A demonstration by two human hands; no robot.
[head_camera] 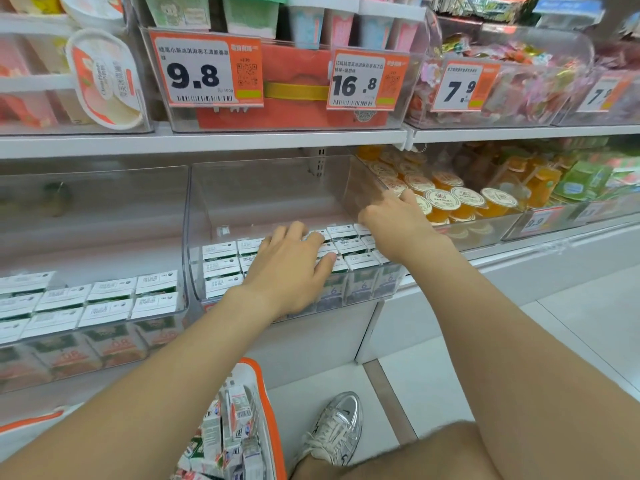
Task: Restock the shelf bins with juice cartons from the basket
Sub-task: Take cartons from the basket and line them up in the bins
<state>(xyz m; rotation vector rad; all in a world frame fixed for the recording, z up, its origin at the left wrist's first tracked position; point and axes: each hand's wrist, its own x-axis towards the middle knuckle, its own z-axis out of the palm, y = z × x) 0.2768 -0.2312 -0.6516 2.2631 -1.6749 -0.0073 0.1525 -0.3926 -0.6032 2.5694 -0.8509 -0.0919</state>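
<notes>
Left hand (291, 268) was down in the middle bin (263, 188), fingers (317, 242) spread wide and flat on the cartons (221, 268), touching their white tops towards the front rows. Right hand (394, 220) sat at the bin's right wall, fingers curled there (whether they gripped the wall, I could not tell), with cartons just below it. The cartons stood upright in neat rows across the bin's floor. Down low, the basket (265, 403) held more, jumbled.
</notes>
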